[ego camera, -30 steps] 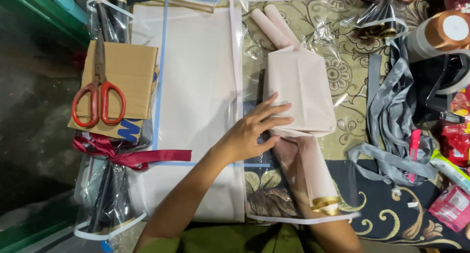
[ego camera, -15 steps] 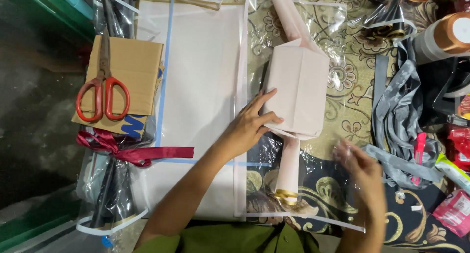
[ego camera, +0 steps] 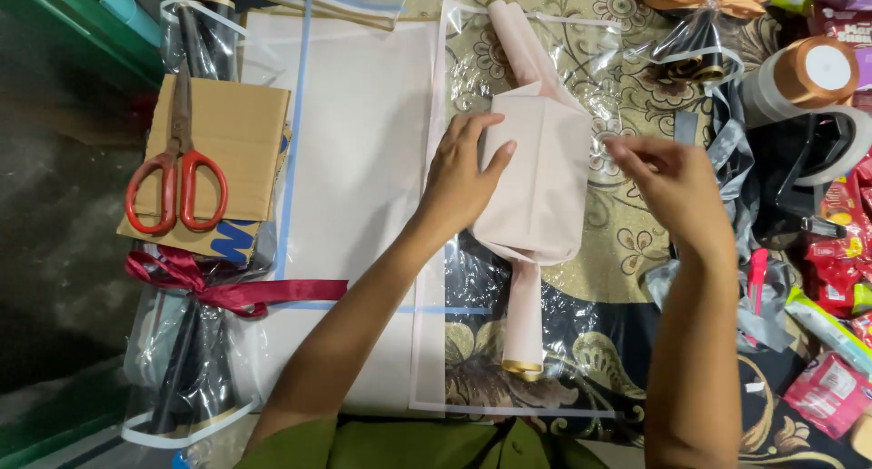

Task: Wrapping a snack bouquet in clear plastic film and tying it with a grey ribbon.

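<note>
The right hand is the main change: a second ago it lies low under the left forearm near the gold-trimmed end of the pink wrapped bundle; half a second ago it hovers blurred off to the right, near the grey ribbon; now it is raised beside the bundle's right edge, its fingers pinched together over the clear plastic sheet. The left hand shifts from the bundle's lower left edge to lie flatter on its left side, with the thumb on the pink paper. The bundle itself turns from slanted to nearly upright in the view.
</note>
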